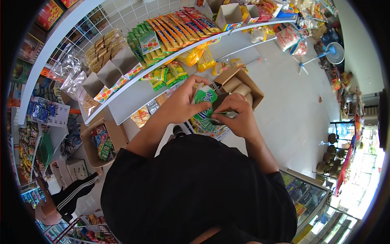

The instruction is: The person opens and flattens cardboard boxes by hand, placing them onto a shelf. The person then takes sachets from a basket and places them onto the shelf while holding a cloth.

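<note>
My left hand (pixel 178 101) holds a green and white packet (pixel 202 99) in front of my chest, its thumb lying across the printed front. The fingertips of my right hand (pixel 240 116) are pinched together at the packet's lower right edge. Just below it lie several more green packets (pixel 205 127), partly covered by my hands and shirt. Behind my right hand stands an open cardboard box (pixel 256 91) with brown, rounded items inside.
A curved white shelf (pixel 162 61) runs ahead, bearing green, orange and red packet strips (pixel 178 30) and small open boxes (pixel 109 74). An open carton (pixel 115 136) of packets stands at left. A glass case (pixel 308 195) is at right, and another person's leg (pixel 75 195) shows at lower left.
</note>
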The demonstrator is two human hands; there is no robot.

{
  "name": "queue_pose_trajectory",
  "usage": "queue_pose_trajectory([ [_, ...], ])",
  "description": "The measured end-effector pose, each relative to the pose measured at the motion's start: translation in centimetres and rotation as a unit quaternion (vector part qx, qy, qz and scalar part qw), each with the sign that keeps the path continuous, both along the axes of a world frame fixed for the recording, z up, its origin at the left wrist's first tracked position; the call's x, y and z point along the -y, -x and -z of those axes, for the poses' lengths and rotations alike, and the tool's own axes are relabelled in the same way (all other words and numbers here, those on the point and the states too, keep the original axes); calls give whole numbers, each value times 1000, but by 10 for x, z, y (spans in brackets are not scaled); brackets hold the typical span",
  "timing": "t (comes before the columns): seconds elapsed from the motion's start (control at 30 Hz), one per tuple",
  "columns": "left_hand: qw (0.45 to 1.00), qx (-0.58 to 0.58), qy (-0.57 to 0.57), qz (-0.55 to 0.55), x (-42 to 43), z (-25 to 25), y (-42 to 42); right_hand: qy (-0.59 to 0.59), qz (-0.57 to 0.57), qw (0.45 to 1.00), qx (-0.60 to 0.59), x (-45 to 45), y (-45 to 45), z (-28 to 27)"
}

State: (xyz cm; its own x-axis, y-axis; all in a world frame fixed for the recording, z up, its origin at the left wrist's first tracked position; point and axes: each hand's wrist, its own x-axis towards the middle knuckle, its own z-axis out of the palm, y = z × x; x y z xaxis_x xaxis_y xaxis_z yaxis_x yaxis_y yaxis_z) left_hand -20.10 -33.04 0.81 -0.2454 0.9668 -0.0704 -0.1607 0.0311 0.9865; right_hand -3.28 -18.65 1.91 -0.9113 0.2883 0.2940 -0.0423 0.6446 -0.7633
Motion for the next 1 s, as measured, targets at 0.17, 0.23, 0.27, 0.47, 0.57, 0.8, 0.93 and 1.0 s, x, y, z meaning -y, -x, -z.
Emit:
queue_pose_trajectory([
  [0.17, 999, 34, -16, -19, 0, -7, -3, 52, 20, 998, 19, -1, 0, 0],
  [0.23, 1000, 16, -7, -10, 2, -7, -2, 92, 44, 992, 72, -2, -1, 2],
  [0.27, 1000, -2, 2, 0, 2, -7, -2, 93, 45, 992, 72, -2, -1, 3],
  [0.47, 998, -14, 3, -63, -4, 4, -8, 43, 73, 996, 27, 5, -2, 7],
  [0.57, 994, -21, 23, -106, -6, -1, -12, -34, 84, 995, 40, 6, -2, -2],
  [0.8, 993, 4, -19, -120, -9, 7, -15, 138, 141, 980, 40, 7, -3, 5],
  [0.93, 991, -64, -80, -90, -9, 10, -15, 353, 158, 921, 54, 7, -9, 15],
  [1.0, 981, -144, -88, -95, -8, 10, -15, 458, 128, 880, 1, 7, -10, 20],
])
